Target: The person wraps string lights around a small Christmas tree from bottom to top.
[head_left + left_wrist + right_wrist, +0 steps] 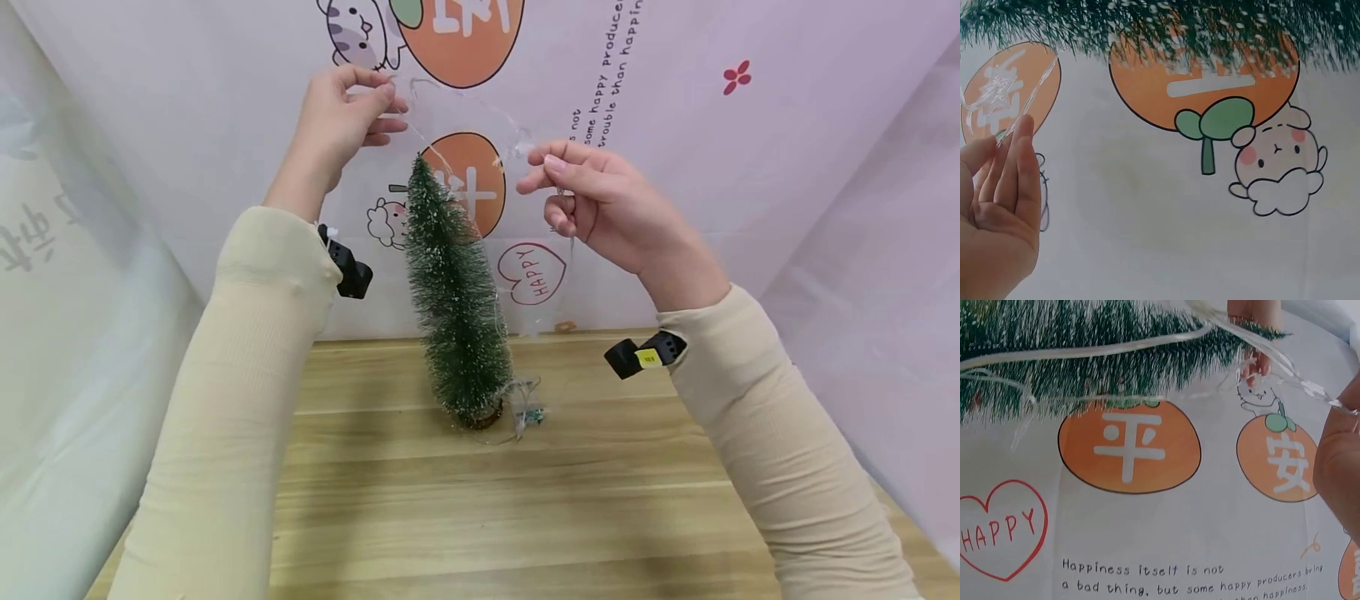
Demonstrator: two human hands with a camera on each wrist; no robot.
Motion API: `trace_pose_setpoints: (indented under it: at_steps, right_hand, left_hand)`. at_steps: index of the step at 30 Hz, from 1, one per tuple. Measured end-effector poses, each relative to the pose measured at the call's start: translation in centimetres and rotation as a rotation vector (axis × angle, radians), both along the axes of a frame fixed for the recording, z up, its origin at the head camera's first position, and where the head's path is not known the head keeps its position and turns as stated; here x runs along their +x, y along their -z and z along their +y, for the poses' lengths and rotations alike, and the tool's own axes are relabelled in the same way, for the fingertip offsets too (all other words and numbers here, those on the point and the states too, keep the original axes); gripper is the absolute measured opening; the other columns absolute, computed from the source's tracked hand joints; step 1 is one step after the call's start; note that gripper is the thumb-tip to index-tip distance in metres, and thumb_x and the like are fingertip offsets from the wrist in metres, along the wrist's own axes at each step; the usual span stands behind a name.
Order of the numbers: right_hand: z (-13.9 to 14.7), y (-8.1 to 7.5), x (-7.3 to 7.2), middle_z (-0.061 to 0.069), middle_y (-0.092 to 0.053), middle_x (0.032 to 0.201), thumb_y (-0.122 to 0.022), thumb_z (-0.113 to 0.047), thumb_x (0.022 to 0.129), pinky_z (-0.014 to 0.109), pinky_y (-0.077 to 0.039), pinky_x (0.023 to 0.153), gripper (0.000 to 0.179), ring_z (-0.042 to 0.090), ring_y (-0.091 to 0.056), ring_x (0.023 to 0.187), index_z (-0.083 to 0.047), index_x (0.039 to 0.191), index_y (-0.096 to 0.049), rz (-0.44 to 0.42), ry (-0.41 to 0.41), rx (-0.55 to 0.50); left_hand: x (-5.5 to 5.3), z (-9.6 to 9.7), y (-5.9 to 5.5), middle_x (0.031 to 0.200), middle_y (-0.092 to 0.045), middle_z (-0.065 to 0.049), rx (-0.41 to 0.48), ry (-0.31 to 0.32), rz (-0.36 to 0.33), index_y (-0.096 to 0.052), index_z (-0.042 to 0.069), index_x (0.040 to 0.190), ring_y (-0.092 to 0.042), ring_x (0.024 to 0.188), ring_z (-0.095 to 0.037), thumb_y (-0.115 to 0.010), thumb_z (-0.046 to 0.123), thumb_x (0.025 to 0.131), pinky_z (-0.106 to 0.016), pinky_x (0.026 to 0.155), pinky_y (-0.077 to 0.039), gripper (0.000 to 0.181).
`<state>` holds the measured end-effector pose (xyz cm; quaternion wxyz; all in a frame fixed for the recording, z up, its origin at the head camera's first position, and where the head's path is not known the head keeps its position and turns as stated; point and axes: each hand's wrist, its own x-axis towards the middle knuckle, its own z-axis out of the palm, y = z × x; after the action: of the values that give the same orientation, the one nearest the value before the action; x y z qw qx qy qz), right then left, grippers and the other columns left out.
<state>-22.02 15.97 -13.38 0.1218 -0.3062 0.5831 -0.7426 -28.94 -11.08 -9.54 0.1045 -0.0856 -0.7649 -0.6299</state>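
Note:
A small green bottle-brush Christmas tree (pixel 456 292) with white-flecked tips stands on the wooden table. A thin clear string of lights (pixel 1312 388) runs beside it and up to both hands. My left hand (pixel 347 117), above and left of the treetop, pinches the strand between thumb and fingertips. In the left wrist view the strand (pixel 1036 89) slants up from those fingertips. My right hand (pixel 611 198), right of the tree, also pinches the string between thumb and index finger, and a length hangs below it. Some of the wire passes along the tree's right side.
A small green piece (pixel 533 416) with loose wire lies on the table (pixel 450 517) at the tree's brown base (pixel 487 417). Behind stands a white printed backdrop (pixel 645 108) with orange fruits, cartoon animals and a red heart. White sheets flank the table on both sides.

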Motion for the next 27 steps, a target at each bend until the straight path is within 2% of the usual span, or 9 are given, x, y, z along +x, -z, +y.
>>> trace_pose_setpoints:
  at_steps: [3, 8, 12, 17, 22, 27]
  right_hand:
    - [-1.0, -0.1, 0.0, 0.002, -0.071, 0.085, -0.046, -0.012, 0.101, 0.015, -0.042, 0.051, 0.014, 0.010, -0.049, 0.050, -0.005, 0.101, -0.058, -0.055, 0.043, -0.042]
    - [-2.7, 0.0, -0.1, 0.002, -0.069, 0.082, -0.046, -0.010, 0.100, 0.016, -0.040, 0.049, 0.016, 0.010, -0.049, 0.051, -0.008, 0.098, -0.061, -0.098, 0.062, -0.051]
    - [-4.0, 0.1, 0.0, -0.002, -0.065, 0.079, -0.045, -0.011, 0.101, 0.016, -0.038, 0.049, 0.019, 0.008, -0.049, 0.052, -0.013, 0.096, -0.064, -0.093, 0.073, -0.008]
    - [-5.7, 0.5, 0.1, -0.003, -0.063, 0.077, -0.044, -0.008, 0.101, 0.015, -0.036, 0.047, 0.021, 0.006, -0.048, 0.052, -0.014, 0.097, -0.064, -0.083, 0.046, -0.001]
    - [-7.1, 1.2, 0.3, -0.003, -0.062, 0.076, -0.042, -0.007, 0.101, 0.014, -0.038, 0.048, 0.024, 0.007, -0.048, 0.053, -0.017, 0.097, -0.064, -0.070, 0.001, 0.040]
    - [-8.0, 1.9, 0.6, -0.004, -0.062, 0.074, -0.043, -0.008, 0.101, 0.015, -0.039, 0.049, 0.025, 0.007, -0.049, 0.054, -0.018, 0.098, -0.066, -0.056, -0.019, 0.103]
  left_hand:
    - [-0.2, -0.3, 0.6, 0.092, -0.067, 0.005, 0.066, 0.035, -0.059, -0.052, 0.008, 0.127, -0.069, 0.088, -0.010, -0.053, 0.020, 0.098, -0.021, 0.086, -0.056, 0.032]
    - [-0.4, -1.2, 1.7, 0.096, -0.065, 0.000, 0.191, 0.089, -0.118, -0.049, 0.006, 0.126, -0.068, 0.097, -0.014, -0.053, 0.018, 0.098, -0.015, 0.072, -0.057, 0.031]
    - [-0.5, -1.9, 2.5, 0.097, -0.065, -0.002, 0.255, 0.135, -0.135, -0.049, 0.006, 0.122, -0.067, 0.097, -0.015, -0.053, 0.017, 0.098, -0.016, 0.073, -0.058, 0.027]
    - [-0.5, -2.7, 3.4, 0.104, -0.061, -0.003, 0.331, 0.188, -0.161, -0.050, 0.009, 0.110, -0.067, 0.092, -0.013, -0.053, 0.013, 0.097, -0.019, 0.079, -0.058, 0.013]
    - [-0.3, -3.3, 4.5, 0.111, -0.055, -0.004, 0.359, 0.206, -0.162, -0.050, 0.010, 0.107, -0.067, 0.088, -0.010, -0.055, 0.012, 0.096, -0.021, 0.086, -0.057, 0.013]
    - [-0.1, -3.9, 5.7, 0.116, -0.053, -0.006, 0.347, 0.203, -0.152, -0.053, 0.010, 0.108, -0.065, 0.091, -0.010, -0.058, 0.012, 0.094, -0.018, 0.083, -0.057, 0.015]
